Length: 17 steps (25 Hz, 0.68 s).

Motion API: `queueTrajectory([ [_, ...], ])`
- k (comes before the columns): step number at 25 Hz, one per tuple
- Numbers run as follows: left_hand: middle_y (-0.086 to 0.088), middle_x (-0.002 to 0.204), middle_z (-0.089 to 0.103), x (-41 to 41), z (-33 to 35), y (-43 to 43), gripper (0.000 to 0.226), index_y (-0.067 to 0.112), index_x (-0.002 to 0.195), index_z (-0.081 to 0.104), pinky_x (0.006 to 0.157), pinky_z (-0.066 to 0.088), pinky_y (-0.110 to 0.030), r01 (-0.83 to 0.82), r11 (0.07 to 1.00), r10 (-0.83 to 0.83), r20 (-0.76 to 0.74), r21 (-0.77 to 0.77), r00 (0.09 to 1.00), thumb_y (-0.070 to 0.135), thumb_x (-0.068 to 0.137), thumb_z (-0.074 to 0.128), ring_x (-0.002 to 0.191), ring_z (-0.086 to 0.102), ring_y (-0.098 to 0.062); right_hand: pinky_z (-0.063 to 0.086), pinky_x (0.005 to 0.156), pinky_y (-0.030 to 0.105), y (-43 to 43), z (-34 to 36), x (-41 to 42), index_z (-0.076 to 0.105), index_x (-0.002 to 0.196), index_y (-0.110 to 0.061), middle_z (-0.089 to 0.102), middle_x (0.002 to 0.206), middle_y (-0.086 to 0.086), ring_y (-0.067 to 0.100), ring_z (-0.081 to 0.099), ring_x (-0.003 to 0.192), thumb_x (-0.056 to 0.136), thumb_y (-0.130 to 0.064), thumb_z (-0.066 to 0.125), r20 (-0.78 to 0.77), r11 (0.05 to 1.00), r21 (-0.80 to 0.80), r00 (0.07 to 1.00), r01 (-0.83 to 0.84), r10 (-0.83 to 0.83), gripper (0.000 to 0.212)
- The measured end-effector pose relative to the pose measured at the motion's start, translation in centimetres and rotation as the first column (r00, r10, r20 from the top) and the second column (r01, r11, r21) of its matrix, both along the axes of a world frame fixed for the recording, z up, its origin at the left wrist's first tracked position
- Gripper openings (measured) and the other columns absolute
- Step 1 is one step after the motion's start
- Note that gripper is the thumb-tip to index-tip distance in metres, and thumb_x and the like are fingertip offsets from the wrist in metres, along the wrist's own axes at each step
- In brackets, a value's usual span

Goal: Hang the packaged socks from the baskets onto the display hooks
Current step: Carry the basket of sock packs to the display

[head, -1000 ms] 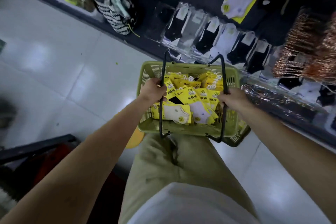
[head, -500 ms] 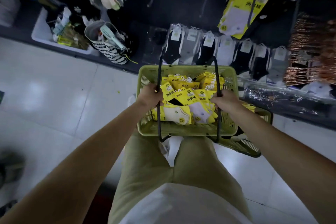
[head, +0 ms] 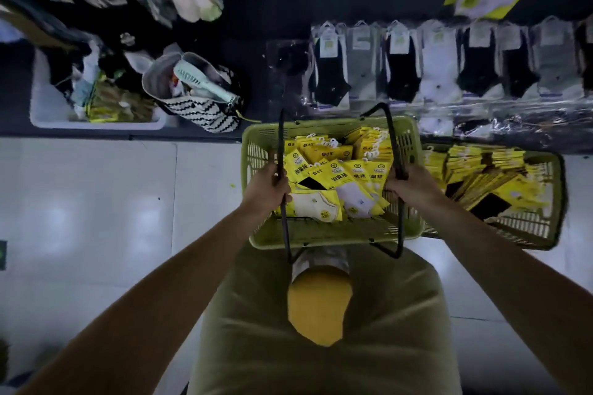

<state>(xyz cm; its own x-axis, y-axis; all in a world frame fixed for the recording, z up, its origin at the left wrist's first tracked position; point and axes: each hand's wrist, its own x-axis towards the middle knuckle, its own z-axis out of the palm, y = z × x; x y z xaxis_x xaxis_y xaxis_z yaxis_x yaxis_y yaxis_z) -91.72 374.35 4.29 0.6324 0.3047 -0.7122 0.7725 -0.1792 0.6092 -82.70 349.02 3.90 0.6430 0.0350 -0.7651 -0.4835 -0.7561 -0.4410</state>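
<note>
Two sets of fingers [head: 277, 181] are curled tight, each round one black wire handle. The left hand [head: 266, 191] grips the left handle [head: 284, 228] and the right hand [head: 414, 184] grips the right handle [head: 399, 228]. Taking the handles apart, one per hand, likely keeps the green basket [head: 321, 242] level and its top open, so the load stays put and within reach. The packaged socks [head: 333, 178], yellow cards with small white hangers, lie heaped inside it between the two hands. The basket sits in front of the person's knees, just near of the dark display. A second basket [head: 545, 234] of the same yellow packs rests to its right on the floor [head: 96, 202]. Farther off, a row of hung socks [head: 401, 70] shows where packs belong; the hooks themselves are too dim to make out. A striped bag [head: 205, 109] stands far left.
</note>
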Motion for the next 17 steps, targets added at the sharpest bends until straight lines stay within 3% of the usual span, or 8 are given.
queueTrajectory([
  [6,-0.004,0.076,0.065,-2.0,-9.7,3.6,0.007,0.014,0.088,0.054,0.059,0.056,-0.031,0.074,0.994,-0.076,0.022,0.085,0.997,0.01,0.092,0.05,0.055,0.065,-0.009,0.04,0.052,0.026,2.1,-10.7,-1.4,0.056,0.088,-0.008,0.056,0.068,0.006,0.018,0.055,0.062,0.086,-0.01,0.056,-0.067,0.999,0.039,0.997,-0.022,0.024,0.003],
  [8,-0.005,0.077,0.068,-2.3,-12.9,3.7,0.005,0.01,0.089,0.057,0.061,0.058,-0.034,0.086,0.989,-0.094,0.061,0.118,0.994,0.01,0.09,0.052,0.058,0.068,-0.011,0.042,0.053,0.026,1.9,-13.9,-1.6,0.056,0.081,-0.011,0.058,0.064,0.005,0.016,0.056,0.059,0.084,-0.011,0.057,-0.061,0.998,0.063,0.998,0.009,-0.005,0.004],
  [11,-0.001,0.069,0.068,-2.8,-17.3,3.7,0.009,0.009,0.09,0.061,0.061,0.057,-0.035,0.103,0.975,-0.132,0.137,0.197,0.982,0.012,0.089,0.053,0.059,0.067,-0.016,0.041,0.057,0.027,1.7,-18.4,-1.7,0.054,0.067,-0.01,0.055,0.051,0.002,0.009,0.053,0.045,0.088,-0.012,0.054,-0.033,0.989,0.134,0.998,0.056,-0.052,0.021],
  [15,-0.003,0.064,0.067,-3.4,-22.0,4.0,0.017,0.007,0.088,0.062,0.058,0.054,-0.041,0.158,0.918,-0.24,0.191,0.364,0.952,0.022,0.087,0.055,0.059,0.064,-0.021,0.041,0.054,0.018,1.5,-22.0,-2.6,0.053,0.074,-0.01,0.054,0.047,-0.003,0.007,0.052,0.046,0.094,-0.009,0.048,-0.043,0.964,0.264,0.999,0.036,-0.026,0.02],
  [17,-0.001,0.064,0.066,-3.4,-23.4,4.1,0.025,0.008,0.09,0.065,0.055,0.052,-0.037,0.113,0.909,-0.224,0.241,0.402,0.944,0.029,0.081,0.053,0.057,0.061,-0.018,0.039,0.056,0.02,1.7,-22.6,-2.8,0.053,0.078,-0.011,0.055,0.047,-0.003,0.006,0.051,0.048,0.095,-0.008,0.046,-0.018,0.947,0.322,1.0,-0.003,0.01,0.018],
])
